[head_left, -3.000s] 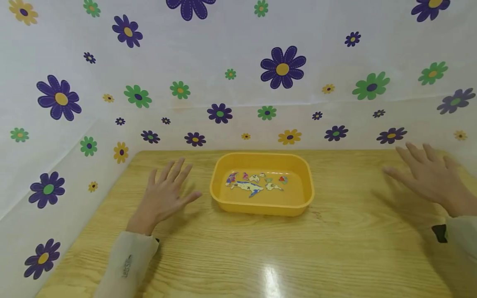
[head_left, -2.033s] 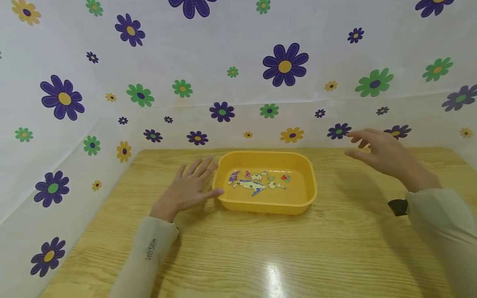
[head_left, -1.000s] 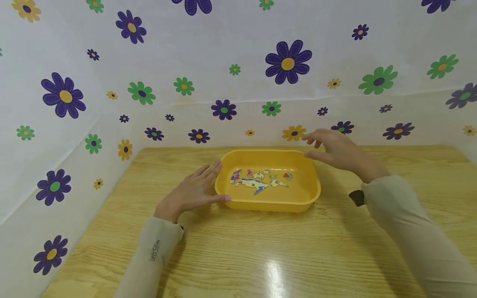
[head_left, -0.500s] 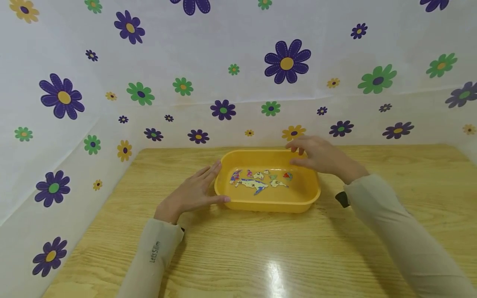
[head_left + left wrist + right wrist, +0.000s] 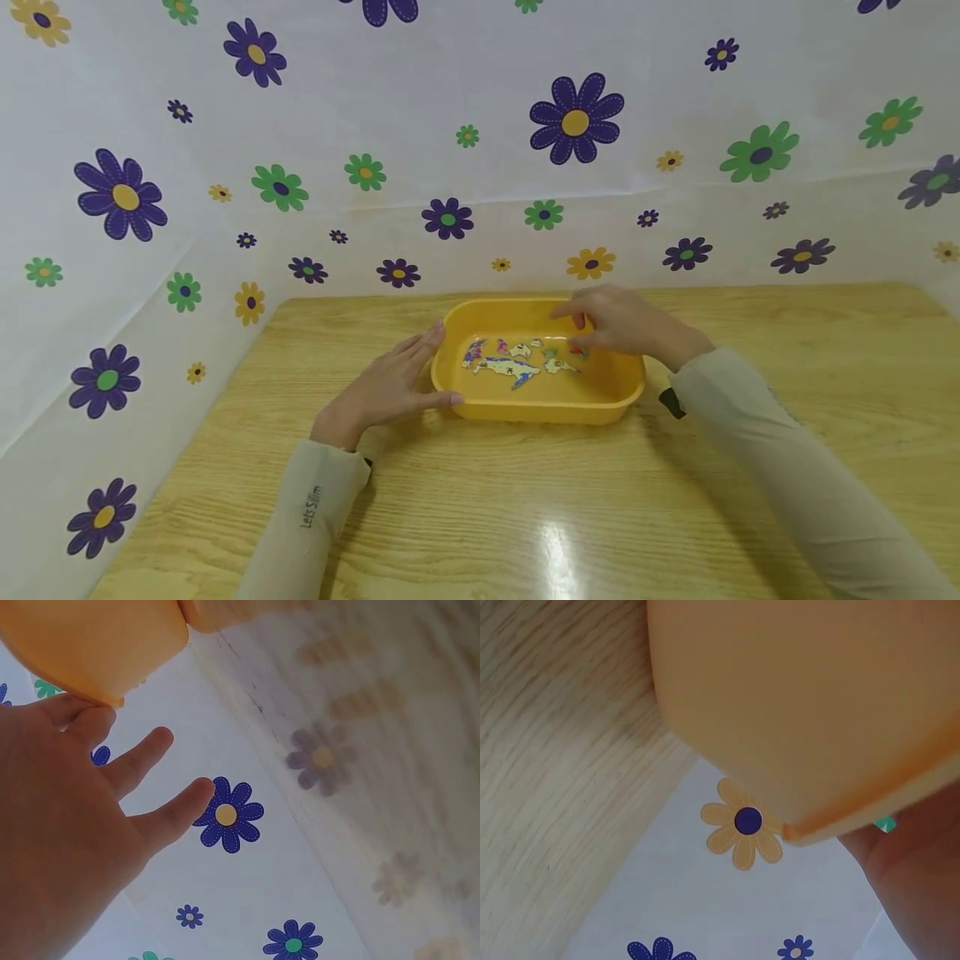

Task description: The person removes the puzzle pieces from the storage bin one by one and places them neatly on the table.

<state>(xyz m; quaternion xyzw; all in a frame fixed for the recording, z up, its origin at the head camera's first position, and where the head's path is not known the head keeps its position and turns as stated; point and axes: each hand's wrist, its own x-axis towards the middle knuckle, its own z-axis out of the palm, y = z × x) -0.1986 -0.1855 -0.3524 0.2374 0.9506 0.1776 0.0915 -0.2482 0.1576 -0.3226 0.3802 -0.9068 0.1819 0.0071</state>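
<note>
A yellow plastic tray (image 5: 540,413) stands on the wooden table, holding several small flat cut-out pieces. The largest piece (image 5: 508,369) is cream and blue. My left hand (image 5: 378,396) rests at the tray's left side, fingers fairly straight along the rim and thumb at the near corner. In the left wrist view, fingertips touch the tray's wall (image 5: 135,645). My right hand (image 5: 630,323) reaches over the right rim into the tray, fingers loosely bent and apart above the pieces. A red piece (image 5: 577,352) lies just under its thumb. In the right wrist view, the tray wall (image 5: 802,690) hides its fingers.
The wooden table (image 5: 465,508) extends around the tray. A white sheet with printed flowers (image 5: 480,175) hangs behind the table and along its left side. Light glares off the table (image 5: 557,558) in front of the tray.
My left hand has moved right and come to rest on the tray's left side. My right hand has swung in from the far right and lowered into the tray. The pieces look unmoved.
</note>
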